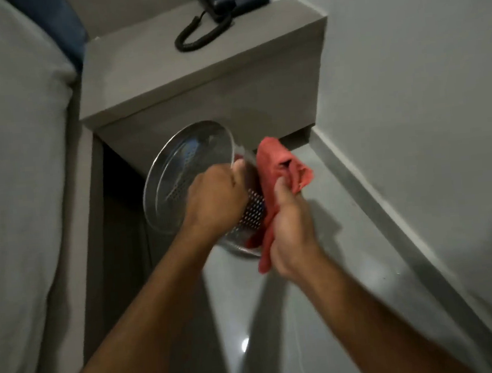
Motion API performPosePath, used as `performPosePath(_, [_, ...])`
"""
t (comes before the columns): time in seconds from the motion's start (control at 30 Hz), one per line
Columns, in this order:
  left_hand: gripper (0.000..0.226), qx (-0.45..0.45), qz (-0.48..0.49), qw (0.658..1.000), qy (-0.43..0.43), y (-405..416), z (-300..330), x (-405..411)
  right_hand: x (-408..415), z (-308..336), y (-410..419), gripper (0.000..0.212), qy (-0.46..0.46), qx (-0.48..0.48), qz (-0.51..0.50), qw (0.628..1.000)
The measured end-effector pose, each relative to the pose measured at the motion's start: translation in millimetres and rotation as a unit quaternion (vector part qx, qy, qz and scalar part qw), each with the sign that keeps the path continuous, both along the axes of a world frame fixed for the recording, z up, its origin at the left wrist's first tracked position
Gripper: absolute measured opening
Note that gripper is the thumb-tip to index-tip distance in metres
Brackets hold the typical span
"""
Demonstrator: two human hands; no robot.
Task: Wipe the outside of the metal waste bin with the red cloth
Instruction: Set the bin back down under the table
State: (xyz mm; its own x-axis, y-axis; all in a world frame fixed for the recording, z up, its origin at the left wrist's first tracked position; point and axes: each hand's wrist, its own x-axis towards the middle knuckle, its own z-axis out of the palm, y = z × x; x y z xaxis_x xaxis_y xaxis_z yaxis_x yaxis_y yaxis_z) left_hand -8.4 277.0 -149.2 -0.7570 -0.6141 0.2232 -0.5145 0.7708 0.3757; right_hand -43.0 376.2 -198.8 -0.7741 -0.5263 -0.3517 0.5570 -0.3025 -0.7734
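Metal waste bin (187, 173) tilted, your left hand (214, 199) clamped on rim; right hand (290, 227) presses bunched red cloth (278, 165) against perforated wall. Rotate bin, overlap strokes.

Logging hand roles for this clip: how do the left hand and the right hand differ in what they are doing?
The left hand grips the rim of the metal bin, holding it tilted off the floor; the right hand holds the red cloth against the bin's perforated side. The left hand sits higher, at the open mouth; the right hand is lower, nearer the base. Both are closed and bare.
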Motion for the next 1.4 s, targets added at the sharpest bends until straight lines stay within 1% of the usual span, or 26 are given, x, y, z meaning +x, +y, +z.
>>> performPosePath(0.07, [0.049, -0.016, -0.017, 0.999, -0.046, 9, -2, -27, -23, 0, 9, 0.046, -0.062, -0.035, 0.010, 0.997])
performPosePath(0.13, [0.051, -0.030, -0.020, 0.994, -0.101, 25, -8, -39, -38, 3, 19, 0.053, -0.114, -0.032, 0.005, 0.993])
performPosePath(0.2, [0.049, -0.020, -0.030, 0.993, -0.116, 45, -17, -45, -46, 7, 34, 0.062, -0.169, -0.052, -0.009, 0.984])
performPosePath(0.27, [0.048, -0.019, -0.036, 0.992, -0.116, 57, -23, -46, -50, 14, 45, 0.071, -0.196, -0.063, 0.006, 0.979])
performPosePath(0.37, [0.051, 0.006, -0.007, 0.991, -0.131, 58, -20, -45, -63, 33, 52, 0.071, -0.219, -0.074, 0.000, 0.973])
performPosePath(0.43, [0.054, 0.033, 0.002, 0.990, -0.139, 60, -12, -41, -74, 53, 59, 0.063, -0.212, -0.060, -0.016, 0.975])
performPosePath(0.53, [0.050, 0.083, 0.021, 0.993, -0.087, 65, 16, -19, -90, 93, 72, 0.044, -0.209, -0.038, -0.049, 0.976])
performPosePath(0.6, [0.041, 0.137, 0.031, 0.990, -0.014, 68, 40, 2, -99, 122, 79, 0.044, -0.224, -0.061, -0.071, 0.970])
performPosePath(0.67, [0.033, 0.241, 0.072, 0.966, 0.058, 76, 69, 19, -99, 156, 80, 0.046, -0.238, -0.091, -0.078, 0.964])
performPosePath(0.7, [0.035, 0.331, 0.110, 0.931, 0.104, 78, 91, 22, -96, 179, 76, 0.046, -0.245, -0.101, -0.070, 0.962])
performPosePath(0.73, [0.041, 0.453, 0.148, 0.864, 0.159, 80, 113, 24, -89, 200, 71, 0.046, -0.254, -0.112, -0.057, 0.959])
performPosePath(0.77, [0.045, 0.584, 0.173, 0.765, 0.209, 82, 134, 24, -80, 220, 64, 0.046, -0.265, -0.120, -0.044, 0.956])
performPosePath(0.8, [0.051, 0.689, 0.183, 0.660, 0.235, 82, 151, 25, -72, 237, 57, 0.046, -0.270, -0.123, -0.031, 0.955])
performPosePath(0.83, [0.062, 0.755, 0.183, 0.580, 0.247, 78, 171, 25, -62, 253, 47, 0.048, -0.273, -0.124, -0.013, 0.954])
performPosePath(0.87, [0.075, 0.783, 0.182, 0.536, 0.257, 74, 193, 25, -52, 270, 36, 0.051, -0.278, -0.125, 0.011, 0.952])
performPosePath(0.9, [0.080, 0.797, 0.182, 0.504, 0.278, 68, 213, 25, -42, 287, 25, 0.055, -0.287, -0.131, 0.036, 0.948])
performPosePath(0.93, [0.073, 0.797, 0.187, 0.489, 0.301, 59, 232, 26, -35, 302, 15, 0.056, -0.289, -0.136, 0.054, 0.946])
performPosePath(0.97, [0.058, 0.792, 0.190, 0.483, 0.320, 48, 250, 27, -31, 316, 5, 0.052, -0.282, -0.143, 0.066, 0.946])
performPosePath(1.0, [0.042, 0.779, 0.196, 0.492, 0.336, 34, 267, 27, -30, 329, -5, 0.047, -0.269, -0.151, 0.073, 0.948])
performPosePath(1.03, [0.030, 0.763, 0.204, 0.509, 0.343, 20, 282, 29, -32, 341, -15, 0.043, -0.255, -0.155, 0.077, 0.951])
performPosePath(1.07, [0.027, 0.747, 0.207, 0.532, 0.342, 1, 297, 31, -35, 353, -27, 0.041, -0.240, -0.155, 0.081, 0.955])
performPosePath(1.13, [0.031, 0.715, 0.201, 0.583, 0.329, -31, 314, 36, -49, 368, -44, 0.043, -0.209, -0.137, 0.090, 0.964])
performPosePath(1.2, [0.028, 0.683, 0.178, 0.634, 0.317, -63, 326, 39, -66, 376, -61, 0.046, -0.157, -0.100, 0.119, 0.975])
performPosePath(1.3, [0.023, 0.645, 0.149, 0.691, 0.289, -101, 332, 41, -91, 374, -77, 0.047, -0.112, -0.023, 0.157, 0.981])
performPosePath(1.33, [0.026, 0.636, 0.149, 0.703, 0.281, -115, 333, 38, -99, 371, -85, 0.047, -0.112, 0.004, 0.163, 0.980])
performPosePath(1.4, [0.048, 0.620, 0.149, 0.725, 0.259, -137, 336, 31, -112, 366, -100, 0.043, -0.111, 0.043, 0.180, 0.976])
